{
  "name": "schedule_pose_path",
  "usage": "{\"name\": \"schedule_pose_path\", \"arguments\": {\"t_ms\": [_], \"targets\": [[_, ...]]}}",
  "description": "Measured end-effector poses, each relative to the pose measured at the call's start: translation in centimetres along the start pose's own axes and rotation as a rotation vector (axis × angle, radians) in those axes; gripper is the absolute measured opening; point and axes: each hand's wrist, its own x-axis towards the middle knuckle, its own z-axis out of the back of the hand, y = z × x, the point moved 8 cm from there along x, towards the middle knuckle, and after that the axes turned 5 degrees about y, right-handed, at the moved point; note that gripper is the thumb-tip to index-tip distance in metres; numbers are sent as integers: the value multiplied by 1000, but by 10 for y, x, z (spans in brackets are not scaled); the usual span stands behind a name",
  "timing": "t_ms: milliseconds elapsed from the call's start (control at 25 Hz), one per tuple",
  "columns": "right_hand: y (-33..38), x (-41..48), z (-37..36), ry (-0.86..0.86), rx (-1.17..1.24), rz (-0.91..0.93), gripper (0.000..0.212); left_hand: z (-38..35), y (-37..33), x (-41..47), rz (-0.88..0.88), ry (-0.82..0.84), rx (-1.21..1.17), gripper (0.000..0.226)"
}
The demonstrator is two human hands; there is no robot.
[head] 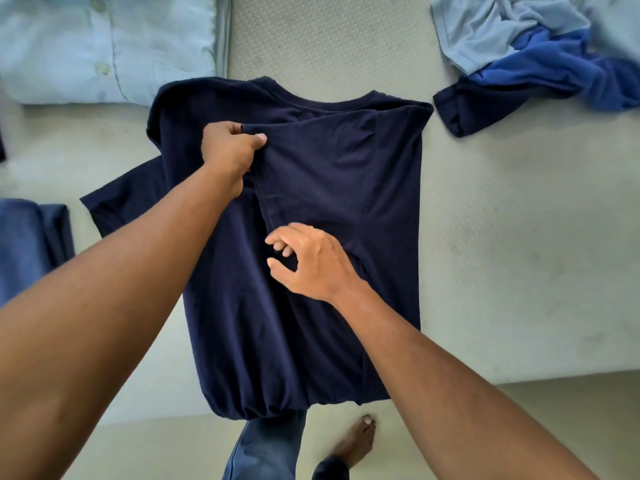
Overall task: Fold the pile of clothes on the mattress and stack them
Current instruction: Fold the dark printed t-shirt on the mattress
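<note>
Upper left of frame: folded light-blue shirt (104, 46), flat on the mattress (519, 237). Below it at the left edge, a folded blue garment (31, 244). Neither touches the tee.

Centre: navy tee (304, 306) spread on the mattress, collar at top, hem bunched over the near mattress edge. Its left sleeve lies out flat toward mid-left; the right side is already turned in over the body.

Left hand (230, 150), upper centre, is closed, pinching the edge of the folded-over panel near the shoulder. Right hand (311, 261), centre, hovers with thumb and fingers narrowly parted, curled at the same edge lower down; contact looks light, can't tell if it actually grips.

Upper right: unfolded pile (540, 60), light blue, mid blue and navy pieces tangled, well apart from the tee.

Bottom centre: a leg in jeans and a bare foot on the floor.

Risks, as judged: only the upper pinch is firm, so the panel could skew and leave a slanted crease. Bunched hem may drag or slide off the edge, pulling the tee crooked. Left sleeve not yet folded.
</note>
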Motion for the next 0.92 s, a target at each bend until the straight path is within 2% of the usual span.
{"name": "schedule_pose_path", "arguments": {"t_ms": [40, 120, 160, 240, 280, 320, 360, 440, 520, 600, 640, 680, 720, 800, 840, 920], "targets": [[-6, -4, 5, -23, 6, -40, 19, 1, 2, -1, 19, 0, -3, 16], [-21, -13, 24, -175, -48, -140, 21, -3, 7, -5, 68, 35, -12, 23], [-23, -15, 28, -177, -89, -160, 28, -5, 9, -6, 96, 56, -9, 28], [-21, -13, 14, 44, -116, -85, 43, -8, 9, -15, 126, 103, 57, 38], [-20, -16, 7, 148, -64, -75, 44, -8, 4, -20, 98, 114, 127, 35], [-22, -18, 10, 154, 46, -111, 41, -9, -6, -25, 31, 108, 206, 28], [-31, -18, 24, 42, 193, -191, 35, -12, -19, -33, -49, 96, 271, 22], [-63, -24, 63, -303, 488, -416, 23, -29, -47, -52, -181, 106, 320, 18], [-94, -36, 94, -544, 717, -600, 15, -64, -73, -74, -255, 201, 249, 22], [-120, -51, 112, -638, 917, -735, 31, -115, -86, -103, -185, 461, 54, 32], [-132, -58, 114, -630, 1018, -797, 47, -137, -86, -119, -112, 603, -22, 34], [-145, -64, 111, -597, 1096, -860, 63, -150, -79, -126, -61, 673, -17, 31], [-155, -69, 107, -553, 1144, -911, 75, -154, -70, -126, -63, 662, 97, 24], [-170, -71, 101, -505, 1144, -954, 84, -146, -48, -117, -219, 546, 559, 15], [-173, -71, 102, -493, 1084, -968, 81, -143, -36, -119, -289, 510, 739, 17], [-173, -67, 108, -459, 876, -967, 64, -144, -9, -135, -359, 588, 861, 18]]}}
